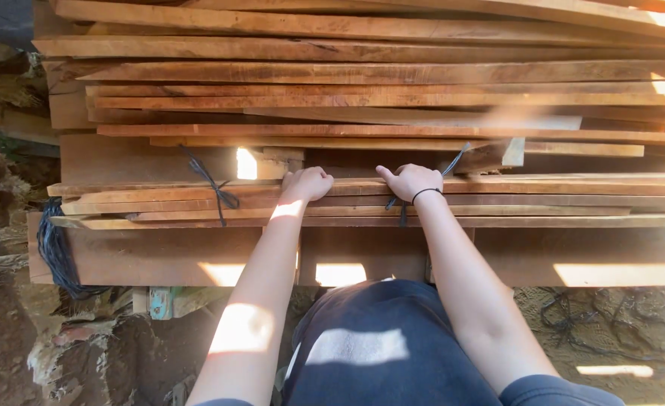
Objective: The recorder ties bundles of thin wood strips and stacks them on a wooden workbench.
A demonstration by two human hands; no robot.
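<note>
Hands on the stack: left hand (308,183) curled into a fist over the edge of a plank (543,185), right hand (411,181) closed on the same edge, just beside a dark tie (404,204). The plank lies across the front of the lumber pile (362,75), near chest height. A good pull, I'd judge, means both grips level and even, knuckles clear of the board above, tie not snagged.
</note>
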